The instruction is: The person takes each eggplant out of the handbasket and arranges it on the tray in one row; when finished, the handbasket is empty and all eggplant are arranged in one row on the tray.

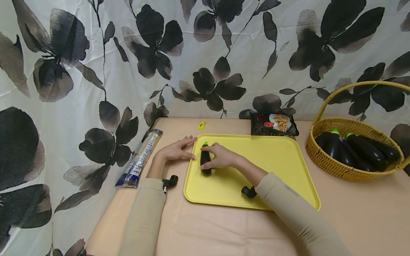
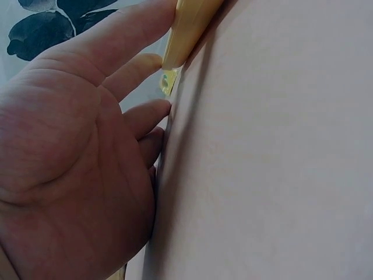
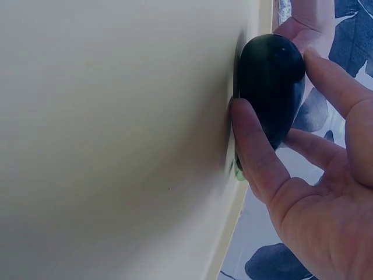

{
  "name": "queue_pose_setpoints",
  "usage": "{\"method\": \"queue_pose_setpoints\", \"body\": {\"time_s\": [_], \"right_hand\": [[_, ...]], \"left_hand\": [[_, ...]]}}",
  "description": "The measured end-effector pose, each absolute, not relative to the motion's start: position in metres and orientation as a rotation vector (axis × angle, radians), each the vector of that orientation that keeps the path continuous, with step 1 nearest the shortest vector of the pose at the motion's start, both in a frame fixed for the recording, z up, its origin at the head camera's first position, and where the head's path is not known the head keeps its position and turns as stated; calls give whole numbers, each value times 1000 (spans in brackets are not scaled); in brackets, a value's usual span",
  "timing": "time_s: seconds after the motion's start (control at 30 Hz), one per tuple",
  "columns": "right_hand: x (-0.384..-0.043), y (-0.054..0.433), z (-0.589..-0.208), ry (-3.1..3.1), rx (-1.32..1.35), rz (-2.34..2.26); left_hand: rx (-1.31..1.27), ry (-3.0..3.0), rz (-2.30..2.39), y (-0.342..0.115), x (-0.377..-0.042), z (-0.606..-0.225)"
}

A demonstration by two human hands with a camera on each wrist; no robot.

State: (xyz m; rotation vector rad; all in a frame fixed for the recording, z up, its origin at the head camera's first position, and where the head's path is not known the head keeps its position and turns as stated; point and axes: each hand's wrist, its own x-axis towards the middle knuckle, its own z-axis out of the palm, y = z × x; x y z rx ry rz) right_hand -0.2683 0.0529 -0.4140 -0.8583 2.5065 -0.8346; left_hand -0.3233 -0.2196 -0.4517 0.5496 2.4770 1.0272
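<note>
A small dark eggplant [image 1: 205, 160] with a green cap lies lengthwise near the left side of the yellow tray [image 1: 256, 174]. My right hand [image 1: 221, 156] grips it from the right, thumb at its near end and fingers toward the cap. The right wrist view shows the eggplant's [image 3: 271, 81] rounded end between thumb and fingers, close against the tray surface. My left hand [image 1: 176, 149] is at the tray's left rim, fingers extended. In the left wrist view its thumb and a finger touch the rim [image 2: 189, 29], with the palm [image 2: 64, 146] beside the tabletop.
A wicker basket [image 1: 333, 169] of several eggplants [image 1: 365, 151] stands at the right. Behind the tray are a black food packet [image 1: 273, 124] and a small yellow packet [image 1: 201, 125]. A long blue-and-silver package [image 1: 139, 160] lies at the table's left edge, by the floral curtain [image 1: 198, 53].
</note>
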Motion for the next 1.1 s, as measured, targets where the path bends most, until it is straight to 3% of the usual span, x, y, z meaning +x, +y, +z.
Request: {"method": "queue_pose_setpoints", "body": {"time_s": [0.63,1.1], "right_hand": [[-266,72,-396,2472,-851,-989],[-222,141,-357,2691,-973,-1200]], "left_hand": [[574,2482,1008,-217,-326,-451],[573,2472,1021,-222,-325,-453]]}}
